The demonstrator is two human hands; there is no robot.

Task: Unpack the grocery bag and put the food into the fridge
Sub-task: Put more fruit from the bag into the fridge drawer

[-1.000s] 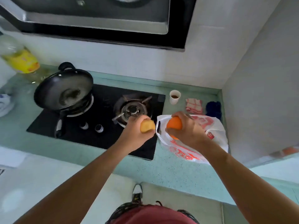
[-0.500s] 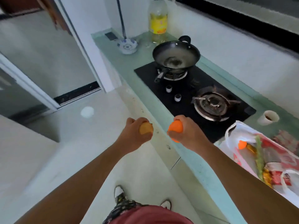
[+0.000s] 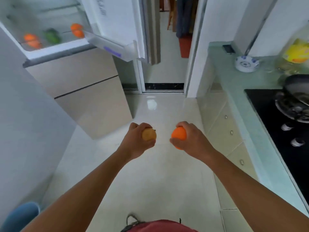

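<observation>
Carrying both fruits over to the fridge (image 3: 70, 72) is the step in hand, as I read it. Left grip (image 3: 137, 143) is curled round a yellow-brown fruit (image 3: 149, 135), right grip (image 3: 192, 142) round an orange (image 3: 178, 133). Both are held over the floor, approx. mid-kitchen, well apart from the open fridge shelf (image 3: 55, 46) up at the left. The grocery bag isn't in view. The fridge door (image 3: 117, 22) stands open, its door bin (image 3: 107, 45) jutting out beside the shelf's right end.

To do it well: go in w/ the left grip first, since that arm is nearer the opening, & come round the door bin, not under it. The shelf already carries left-end oranges (image 3: 31, 40), a green veg (image 3: 51, 36) in the middle & right-end oranges (image 3: 76, 30). So aim for a gap, e.g. between the green veg & the right-end oranges. Set each fruit down & let it settle before letting go: round things roll, & the shelf front looks low. No hard squeeze needed; skins prob. firm. Mind the worktop (image 3: 234, 84) edge on the right when turning.
</observation>
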